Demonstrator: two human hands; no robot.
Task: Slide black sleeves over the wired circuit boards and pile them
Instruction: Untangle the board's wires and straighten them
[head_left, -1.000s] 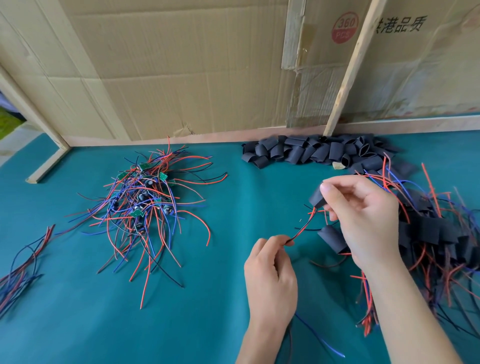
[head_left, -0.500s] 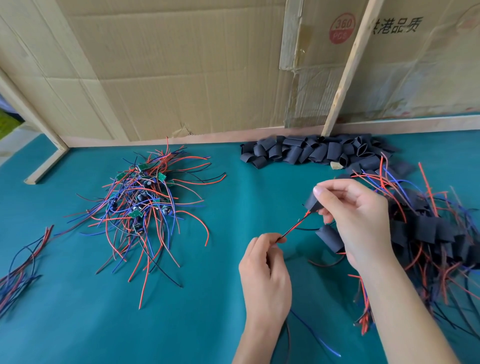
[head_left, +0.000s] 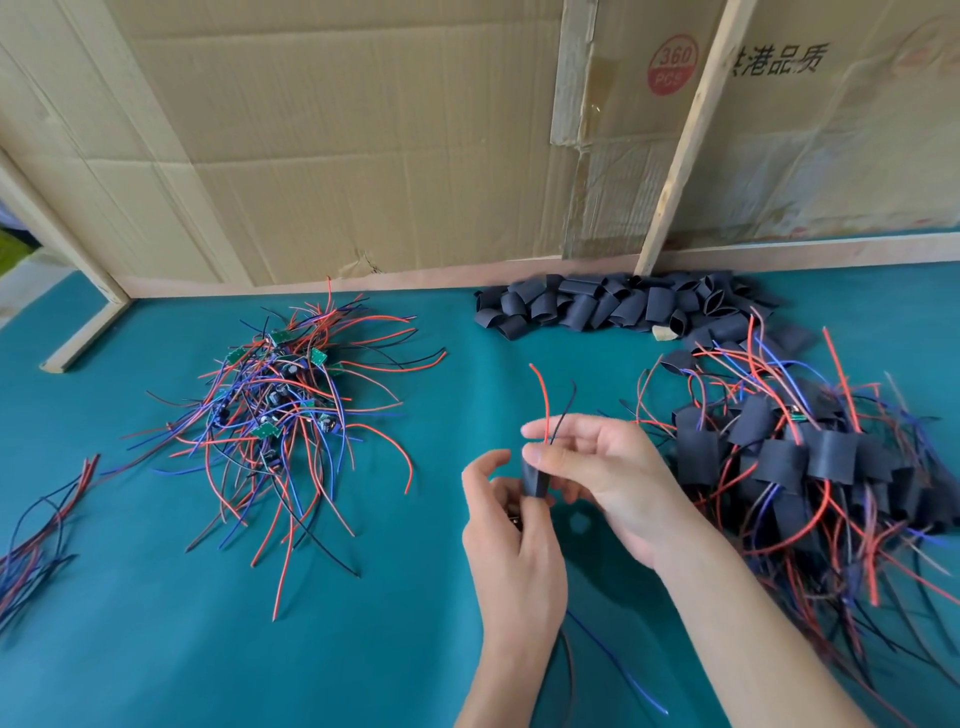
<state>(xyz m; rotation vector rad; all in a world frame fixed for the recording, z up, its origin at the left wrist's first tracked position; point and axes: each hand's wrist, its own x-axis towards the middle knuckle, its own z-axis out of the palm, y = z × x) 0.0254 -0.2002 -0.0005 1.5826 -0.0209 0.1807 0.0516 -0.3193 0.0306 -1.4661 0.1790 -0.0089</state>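
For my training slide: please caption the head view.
Both hands, right hand and left hand, work a black sleeve along thin red and black wires.

A second ago the left hand (head_left: 511, 540) pinched the tip of a red wire (head_left: 543, 402) low at centre frame while the right hand (head_left: 602, 478) held the black sleeve (head_left: 535, 480) higher up and to the right, hands apart. Now the two hands have closed together at centre frame, the sleeve held upright between their fingers. The red wire and a black wire (head_left: 563, 410), earlier stretched taut between the hands, now stick up free above the right fingers
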